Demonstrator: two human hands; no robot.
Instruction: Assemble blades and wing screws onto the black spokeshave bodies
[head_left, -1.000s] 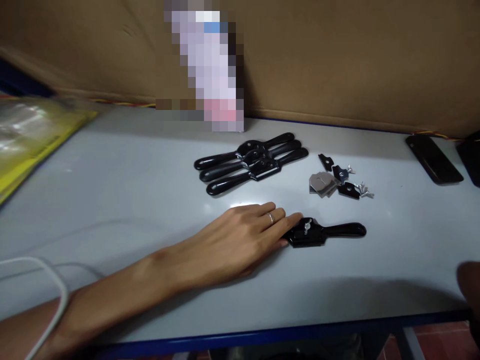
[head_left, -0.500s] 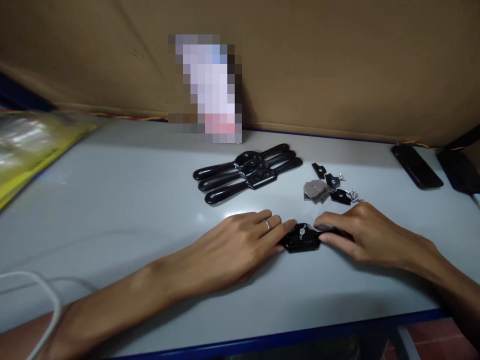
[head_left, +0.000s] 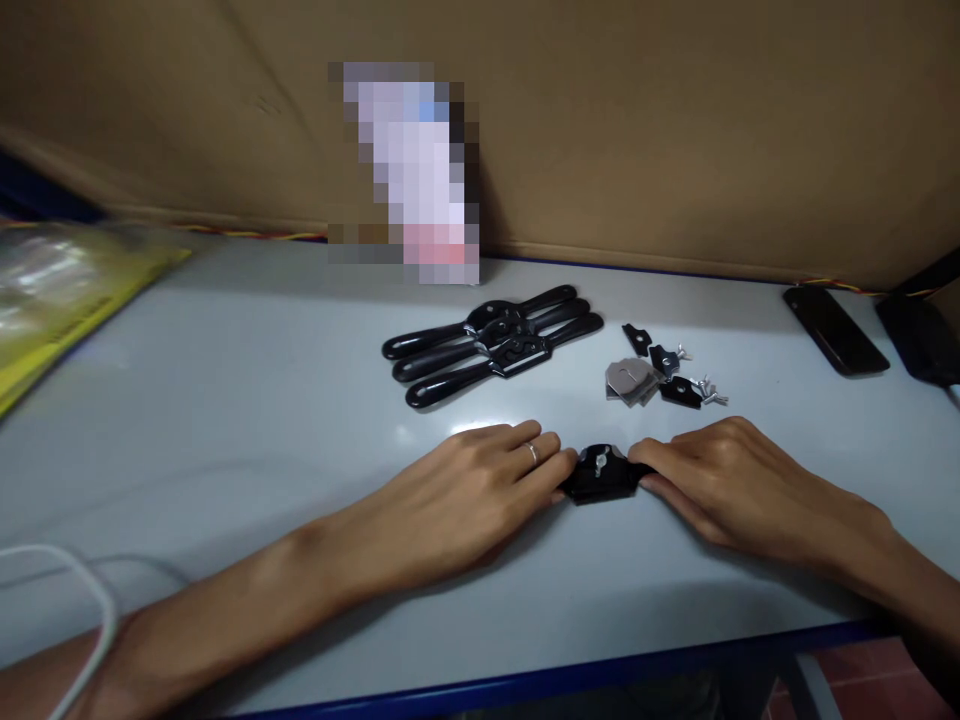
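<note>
A black spokeshave (head_left: 604, 478) lies crosswise near the front of the table, with a silver thumbscrew (head_left: 601, 461) on its body. My left hand (head_left: 499, 478), wearing a ring, is closed around its left handle, which the fingers hide. On the other side, my right hand (head_left: 720, 475) grips the right handle between thumb and fingers. Beyond them lie three black spokeshave bodies (head_left: 491, 345), nested in a row. Right of these are a small stack of grey steel blades (head_left: 630, 380), several black cap plates (head_left: 681, 391) and several silver thumbscrews (head_left: 703, 385).
A dark phone (head_left: 836, 330) and another black device (head_left: 921, 338) rest at the back right. A yellow plastic packet (head_left: 67, 300) lies at the left. A white cable (head_left: 105, 610) crosses my left forearm. A cardboard wall (head_left: 637, 130) with a blurred sheet (head_left: 420, 170) stands behind.
My left index finger has drawn back from the top of the spokeshave onto its handle. My right thumb and fingers have closed in on the right handle. The loose parts are unmoved.
</note>
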